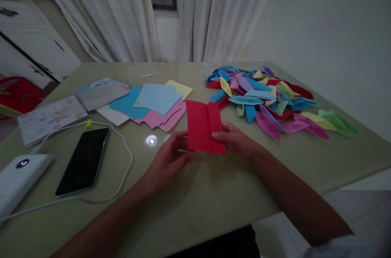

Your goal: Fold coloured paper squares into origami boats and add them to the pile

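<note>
A red sheet of paper (pixel 203 125) with a vertical fold flap on its right part is held just above the table (pixel 214 193), near the middle. My left hand (pixel 168 160) pinches its lower left edge, fingers closed on the paper. My right hand (pixel 235 140) grips its lower right edge, thumb on top of the sheet. A loose stack of flat coloured sheets (pixel 152 105), blue, pink and yellow, lies behind and left of the red sheet. A heap of folded coloured paper pieces (pixel 265 97) lies to the right.
A black phone (pixel 84 160) lies face up at the left, ringed by a white cable (pixel 122 144). A white power bank (pixel 18 178) sits at the left edge. Printed leaflets (pixel 50 117) lie at the far left. Curtains and a wall stand behind the table.
</note>
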The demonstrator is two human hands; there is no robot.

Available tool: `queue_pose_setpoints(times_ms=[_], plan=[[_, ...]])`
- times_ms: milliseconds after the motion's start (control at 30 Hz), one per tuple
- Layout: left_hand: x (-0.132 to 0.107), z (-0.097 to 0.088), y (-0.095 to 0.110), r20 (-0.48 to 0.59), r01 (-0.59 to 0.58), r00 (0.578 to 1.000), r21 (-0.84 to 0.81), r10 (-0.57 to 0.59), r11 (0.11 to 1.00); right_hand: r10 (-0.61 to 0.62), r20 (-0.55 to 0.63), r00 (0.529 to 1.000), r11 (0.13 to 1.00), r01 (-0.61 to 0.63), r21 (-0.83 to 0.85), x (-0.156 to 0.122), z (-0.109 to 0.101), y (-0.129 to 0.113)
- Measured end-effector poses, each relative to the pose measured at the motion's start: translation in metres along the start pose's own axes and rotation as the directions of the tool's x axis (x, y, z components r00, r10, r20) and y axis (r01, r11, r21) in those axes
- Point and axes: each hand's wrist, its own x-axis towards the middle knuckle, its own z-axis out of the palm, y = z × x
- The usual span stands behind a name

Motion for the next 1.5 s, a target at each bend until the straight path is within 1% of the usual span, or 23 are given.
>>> queue_pose_setpoints(times_ms=[100, 167, 200, 233, 267, 333, 367, 433, 467, 533, 600, 700, 767, 833, 900, 1000, 1100, 1167, 1200, 1267, 1333, 1400, 1500], plan=[[-0.001, -0.001, 0.005, -0.038, -0.002, 0.999, -0.059, 0.000, 0.998, 0.064, 0.179, 0.982, 0.997, -0.054, -0.056, -0.006, -0.005, -0.008], [-0.002, -0.003, 0.009, -0.065, 0.016, 0.998, -0.053, -0.019, 0.998, 0.094, 0.241, 0.966, 0.990, -0.065, -0.128, -0.007, -0.005, -0.010], [-0.003, -0.003, 0.011, -0.082, 0.015, 0.996, -0.057, -0.019, 0.998, 0.106, 0.249, 0.963, 0.984, -0.066, -0.163, -0.006, -0.005, -0.011], [-0.004, -0.004, 0.013, -0.069, 0.020, 0.997, -0.060, -0.024, 0.998, 0.108, 0.238, 0.965, 0.980, -0.062, -0.191, -0.005, -0.005, -0.010], [-0.004, -0.005, 0.015, -0.078, -0.013, 0.997, -0.056, 0.009, 0.998, 0.094, 0.206, 0.974, 0.977, -0.050, -0.206, -0.003, -0.005, -0.009], [-0.004, -0.007, 0.017, -0.101, -0.034, 0.994, -0.021, 0.032, 0.999, 0.016, 0.088, 0.996, 0.984, -0.001, -0.177, 0.001, -0.006, -0.007], [-0.003, -0.008, 0.017, -0.112, -0.042, 0.993, 0.002, 0.042, 0.999, -0.031, 0.015, 0.999, 0.989, 0.033, -0.141, 0.003, -0.007, -0.006], [-0.001, -0.011, 0.016, -0.127, -0.057, 0.990, 0.057, 0.064, 0.997, -0.113, -0.126, 0.986, 0.992, 0.104, -0.071, 0.007, -0.009, -0.004], [-0.001, -0.013, 0.016, -0.129, -0.074, 0.988, 0.099, 0.087, 0.992, -0.136, -0.174, 0.975, 0.990, 0.129, -0.051, 0.008, -0.010, -0.003], [0.001, -0.017, 0.014, -0.110, -0.120, 0.983, 0.210, 0.146, 0.970, -0.159, -0.219, 0.963, 0.987, 0.153, -0.046, 0.009, -0.011, -0.003], [0.002, -0.021, 0.014, -0.071, -0.154, 0.980, 0.307, 0.184, 0.939, -0.169, -0.220, 0.961, 0.985, 0.161, -0.056, 0.010, -0.012, -0.004], [0.003, -0.024, 0.014, -0.039, -0.180, 0.978, 0.338, 0.205, 0.924, -0.201, -0.200, 0.959, 0.979, 0.188, -0.081, 0.009, -0.011, -0.004], [0.004, -0.025, 0.015, -0.005, -0.233, 0.968, 0.337, 0.249, 0.912, -0.252, -0.187, 0.949, 0.962, 0.224, -0.158, 0.009, -0.011, -0.003], [0.004, -0.026, 0.015, 0.034, -0.296, 0.952, 0.359, 0.305, 0.885, -0.314, -0.187, 0.931, 0.929, 0.260, -0.264, 0.010, -0.011, -0.003], [0.004, -0.028, 0.014, 0.053, -0.337, 0.938, 0.382, 0.343, 0.861, -0.357, -0.189, 0.915, 0.895, 0.276, -0.351, 0.011, -0.011, -0.003], [0.004, -0.031, 0.012, 0.061, -0.347, 0.934, 0.399, 0.353, 0.849, -0.382, -0.188, 0.905, 0.858, 0.272, -0.436, 0.011, -0.013, -0.004], [0.005, -0.031, 0.011, 0.083, -0.352, 0.934, 0.383, 0.347, 0.854, -0.395, -0.181, 0.901, 0.832, 0.266, -0.487, 0.011, -0.013, -0.004], [0.005, -0.030, 0.011, 0.091, -0.346, 0.937, 0.358, 0.336, 0.867, -0.384, -0.189, 0.904, 0.838, 0.255, -0.482, 0.011, -0.014, -0.003], [0.006, -0.029, 0.011, 0.084, -0.333, 0.942, 0.344, 0.324, 0.878, -0.365, -0.197, 0.910, 0.855, 0.244, -0.458, 0.011, -0.014, -0.003], [0.007, -0.028, 0.011, 0.040, -0.287, 0.956, 0.314, 0.289, 0.905, -0.309, -0.192, 0.932, 0.907, 0.227, -0.356, 0.011, -0.015, -0.001], [0.007, -0.028, 0.010, -0.025, -0.248, 0.964, 0.285, 0.265, 0.926, -0.259, -0.126, 0.958, 0.946, 0.225, -0.232, 0.011, -0.016, 0.000], [0.007, -0.029, 0.010, -0.082, -0.236, 0.959, 0.305, 0.273, 0.923, -0.261, -0.034, 0.965, 0.953, 0.252, -0.170, 0.011, -0.018, 0.001], [0.008, -0.030, 0.012, -0.118, -0.255, 0.941, 0.367, 0.316, 0.895, -0.312, 0.038, 0.949, 0.923, 0.312, -0.224, 0.010, -0.019, 0.002]])
